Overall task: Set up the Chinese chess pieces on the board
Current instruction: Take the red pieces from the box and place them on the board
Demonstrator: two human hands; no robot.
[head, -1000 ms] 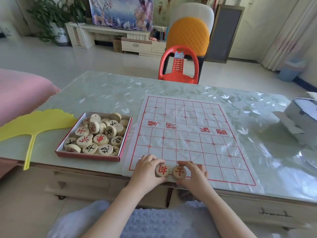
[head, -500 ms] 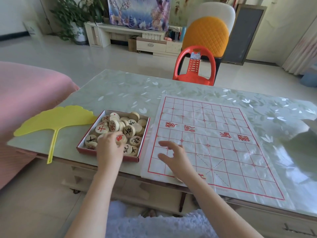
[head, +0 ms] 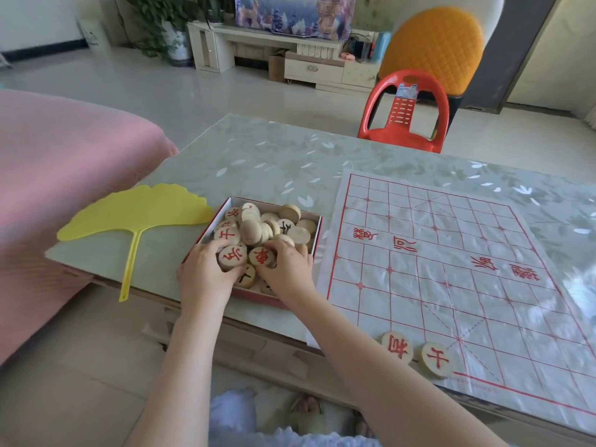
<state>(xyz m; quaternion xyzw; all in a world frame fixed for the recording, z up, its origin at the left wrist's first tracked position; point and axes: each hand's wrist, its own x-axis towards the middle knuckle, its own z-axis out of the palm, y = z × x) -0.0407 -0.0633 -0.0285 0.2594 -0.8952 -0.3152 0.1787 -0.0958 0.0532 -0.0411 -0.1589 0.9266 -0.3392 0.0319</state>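
Pale glass-covered table (head: 274, 162) is filling my feed, with a pink cover (head: 64, 175) lying off its left side. I am seeing a yellow fan (head: 135, 211) lying just beside the red box (head: 317, 227), which is holding heaped wooden pieces (head: 277, 224). Over its near end, the left hand (head: 201, 275) is curling fingers and thumb round a red-marked piece (head: 232, 257). Just beside it, the right hand (head: 287, 269) is clamping a second red-marked piece (head: 262, 257). Further right, the board (head: 451, 269) is lying flat, a red-lettered disc (head: 397, 347) sitting beside a neighbouring disc (head: 435, 359) at its near edge.
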